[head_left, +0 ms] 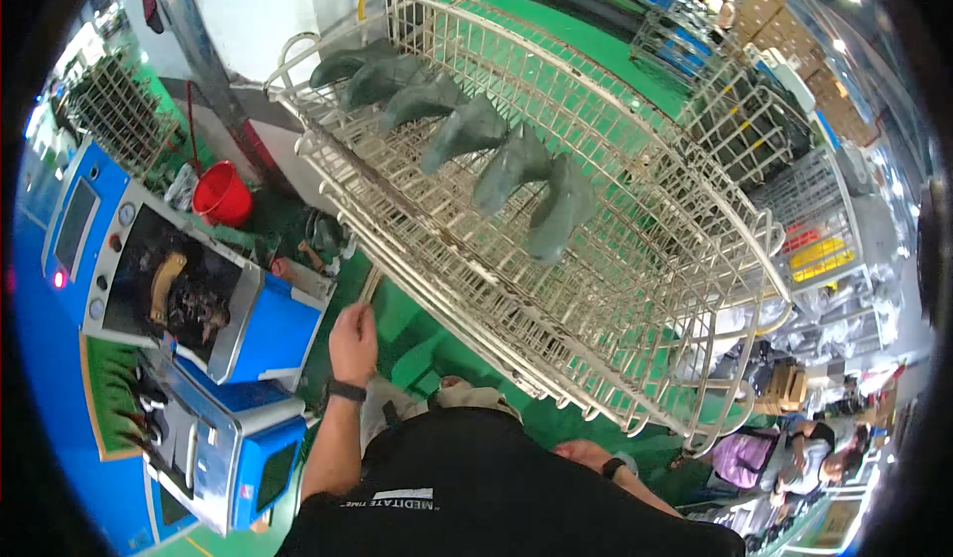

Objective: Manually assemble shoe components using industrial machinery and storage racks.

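A row of several grey-green, curved, foot-shaped shoe lasts (511,170) stands along the far left part of a large cream wire rack (556,344). My left hand (354,346) hangs left of the rack's near edge, above the green floor. Its fingers look curled together, with nothing visible in them, and a dark band circles the wrist. Low by my right side is my right hand (586,454), below the rack's near edge and touching nothing I can see. My body partly hides it, and its fingers do not show clearly. Neither hand touches the lasts.
At left stands a blue and white machine (268,329) with gauges and an open dark chamber. A red bucket (222,194) sits behind it, near a grey post (204,46). More wire racks (749,120) fill the far right. A person (809,455) is at the lower right.
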Tool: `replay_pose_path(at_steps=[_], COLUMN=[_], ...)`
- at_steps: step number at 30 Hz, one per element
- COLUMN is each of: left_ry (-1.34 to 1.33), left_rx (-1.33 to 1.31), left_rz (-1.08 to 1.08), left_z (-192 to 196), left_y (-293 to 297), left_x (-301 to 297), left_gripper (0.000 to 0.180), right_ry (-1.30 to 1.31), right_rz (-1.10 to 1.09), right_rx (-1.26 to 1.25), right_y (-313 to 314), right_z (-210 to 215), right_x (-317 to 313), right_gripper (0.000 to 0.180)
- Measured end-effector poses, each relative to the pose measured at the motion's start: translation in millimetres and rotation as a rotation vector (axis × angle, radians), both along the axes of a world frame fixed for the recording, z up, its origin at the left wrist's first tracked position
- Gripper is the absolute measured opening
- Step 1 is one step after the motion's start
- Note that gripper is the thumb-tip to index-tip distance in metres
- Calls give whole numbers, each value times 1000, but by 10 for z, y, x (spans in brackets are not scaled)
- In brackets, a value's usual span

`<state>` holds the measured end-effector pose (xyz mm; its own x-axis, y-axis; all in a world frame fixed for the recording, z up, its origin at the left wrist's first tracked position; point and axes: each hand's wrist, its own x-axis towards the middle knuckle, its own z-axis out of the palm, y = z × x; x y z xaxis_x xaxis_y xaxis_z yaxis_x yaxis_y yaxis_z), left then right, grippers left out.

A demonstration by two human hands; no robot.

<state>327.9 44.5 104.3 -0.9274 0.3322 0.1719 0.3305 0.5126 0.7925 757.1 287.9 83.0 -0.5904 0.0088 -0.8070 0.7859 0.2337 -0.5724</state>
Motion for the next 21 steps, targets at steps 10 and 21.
replay_pose_path(at_steps=[10,21], left_ry=[-694,-1009], left_rx=[351,460], left_rz=[-566,288], left_z=[-176,-1741], left_y=[-1137,-3426], left_x=[-1185,-1798], left_gripper=[31,34], right_ry=[763,607], right_rz=[-710,-519], right_rx=[669,907], right_y=[-15,689], right_z=[2485,1785], right_x=[-2650,-3713], right_gripper=[73,76])
